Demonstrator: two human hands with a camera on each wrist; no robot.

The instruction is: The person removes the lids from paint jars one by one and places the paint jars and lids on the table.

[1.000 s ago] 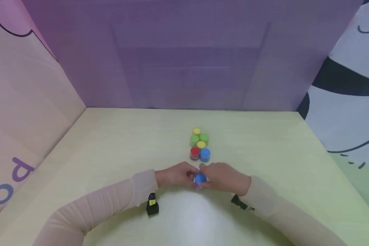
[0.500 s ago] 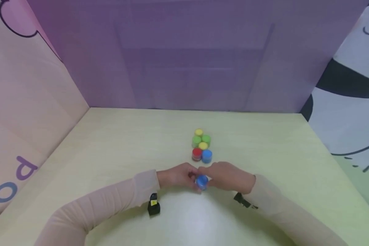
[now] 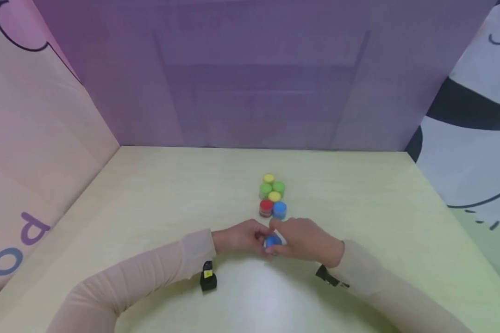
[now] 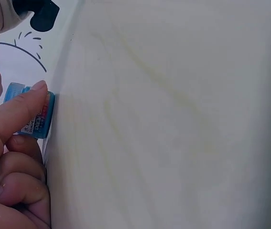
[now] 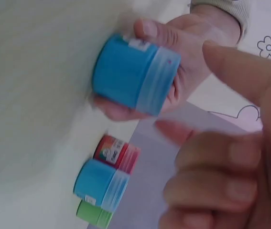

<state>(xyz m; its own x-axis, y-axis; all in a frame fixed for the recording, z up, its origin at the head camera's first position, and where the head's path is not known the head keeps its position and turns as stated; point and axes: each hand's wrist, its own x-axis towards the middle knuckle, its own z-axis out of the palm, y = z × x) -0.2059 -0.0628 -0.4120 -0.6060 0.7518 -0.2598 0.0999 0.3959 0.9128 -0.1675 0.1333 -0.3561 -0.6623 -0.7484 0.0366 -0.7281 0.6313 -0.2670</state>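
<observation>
My left hand (image 3: 241,237) grips a small blue paint jar (image 5: 121,71) low over the table, thumb and fingers round its body. Its translucent lid (image 5: 159,81) is on, facing my right hand (image 5: 221,157). In the right wrist view my right thumb and blurred forefinger stand spread either side of the lid, a gap showing at the thumb; the other fingers are curled in. From the head view the right hand (image 3: 306,241) partly covers the jar. In the left wrist view the left forefinger or thumb lies across the jar's label (image 4: 30,121).
Just beyond the hands stand a red jar (image 3: 265,208) and a second blue jar (image 3: 279,210), side by side. Behind them cluster green jars (image 3: 265,189) and yellow-topped jars (image 3: 268,178). A purple wall (image 3: 250,92) closes off the table's (image 3: 171,185) far side.
The left hand keeps its grip on the jar. The right thumb and fingers have shifted about the lid, drawing back half a second ago and now reaching forward over it again.
</observation>
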